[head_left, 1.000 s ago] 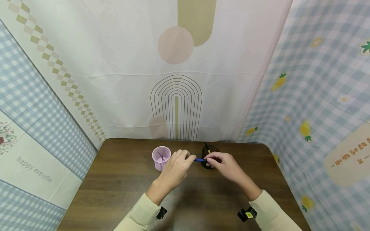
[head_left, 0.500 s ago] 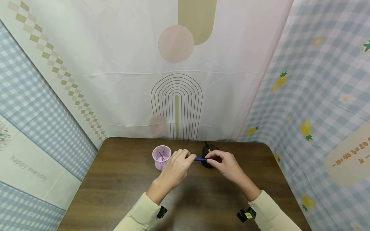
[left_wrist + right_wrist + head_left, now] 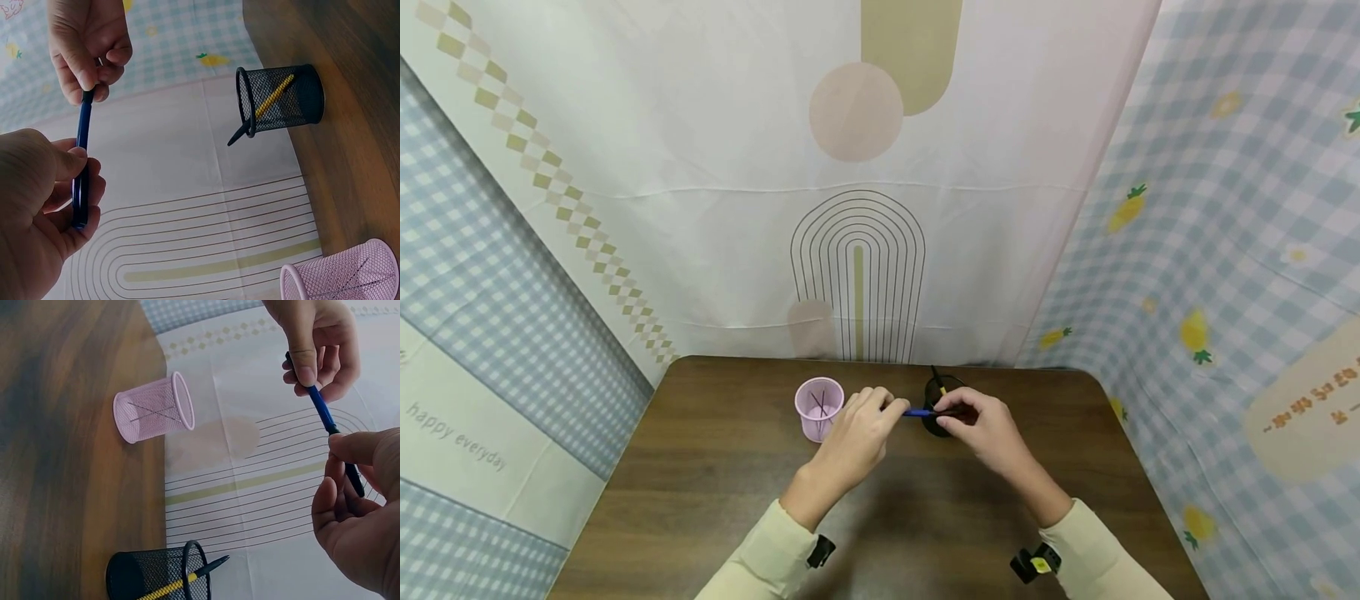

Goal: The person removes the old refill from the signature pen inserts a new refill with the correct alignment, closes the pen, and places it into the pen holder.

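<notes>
A slim blue pen [image 3: 322,409] with black end parts lies between both hands above the table. My left hand [image 3: 853,437] grips its blue barrel, thumb on one side and curled fingers on the other. Thumb and fingers of my right hand [image 3: 992,432] pinch the pen's black end section, part of which reaches into the hand in the right wrist view. Just beyond the right hand stands a black mesh pen cup [image 3: 309,103], holding a yellow pen [image 3: 275,99] with black ends. A pink mesh cup [image 3: 142,415] stands left of the left hand.
The brown wooden table [image 3: 700,475] ends at a back edge close behind both cups. A white patterned cloth [image 3: 722,250] hangs behind it, with a blue checked cloth [image 3: 1217,275] on the right. Each wrist carries a small black camera [image 3: 820,552].
My right hand's fingers have shifted slightly along the pen, and more of its dark end now shows within them. The left hand keeps its grip in place. Both cups stay put.
</notes>
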`<state>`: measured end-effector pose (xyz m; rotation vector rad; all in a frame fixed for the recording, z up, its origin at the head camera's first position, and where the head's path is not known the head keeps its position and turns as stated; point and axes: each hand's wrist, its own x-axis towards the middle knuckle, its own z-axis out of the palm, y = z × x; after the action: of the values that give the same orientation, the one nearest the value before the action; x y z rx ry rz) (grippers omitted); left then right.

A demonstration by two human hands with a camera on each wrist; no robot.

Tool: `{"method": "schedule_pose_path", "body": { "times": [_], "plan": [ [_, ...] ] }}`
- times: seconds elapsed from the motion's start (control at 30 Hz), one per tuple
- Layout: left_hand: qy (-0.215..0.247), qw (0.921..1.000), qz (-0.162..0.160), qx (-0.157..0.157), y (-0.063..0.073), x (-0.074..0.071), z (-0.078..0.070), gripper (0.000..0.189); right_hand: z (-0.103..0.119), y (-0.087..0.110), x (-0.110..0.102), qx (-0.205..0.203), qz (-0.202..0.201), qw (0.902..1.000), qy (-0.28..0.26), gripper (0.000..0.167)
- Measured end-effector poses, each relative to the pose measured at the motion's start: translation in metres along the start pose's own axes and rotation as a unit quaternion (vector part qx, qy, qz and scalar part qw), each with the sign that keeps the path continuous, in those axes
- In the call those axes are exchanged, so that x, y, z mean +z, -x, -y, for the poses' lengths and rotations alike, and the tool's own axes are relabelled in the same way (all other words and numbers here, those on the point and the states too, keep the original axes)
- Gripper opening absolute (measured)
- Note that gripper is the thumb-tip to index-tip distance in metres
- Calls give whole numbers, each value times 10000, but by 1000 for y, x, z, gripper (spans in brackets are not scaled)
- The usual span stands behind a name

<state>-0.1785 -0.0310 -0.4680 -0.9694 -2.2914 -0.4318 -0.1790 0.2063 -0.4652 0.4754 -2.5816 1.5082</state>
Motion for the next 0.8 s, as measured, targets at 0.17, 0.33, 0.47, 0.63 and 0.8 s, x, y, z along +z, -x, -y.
{"method": "schedule_pose_path", "body": {
  "times": [0.17, 0.33, 0.47, 0.63, 0.8],
  "plan": [
    [12, 10000, -43, 8, 1, 1, 0, 28, -1, 1, 2, 11, -64, 9997, -220, 15],
    [49, 10000, -32, -6, 0, -1, 0, 28, 1, 2, 4, 76, -21, 9989, -461, 17],
    [71, 10000, -31, -13, 0, -2, 0, 29, 0, 3, 5, 100, -3, 9990, -428, 20],
    [74, 10000, -62, 20, 0, -1, 0, 28, -1, 3, 5, 216, 119, 9987, -455, 23],
    [66, 9999, -80, 41, 0, -1, -1, 28, -3, 3, 3, 286, 409, 9975, -501, 30]
  ]
}}
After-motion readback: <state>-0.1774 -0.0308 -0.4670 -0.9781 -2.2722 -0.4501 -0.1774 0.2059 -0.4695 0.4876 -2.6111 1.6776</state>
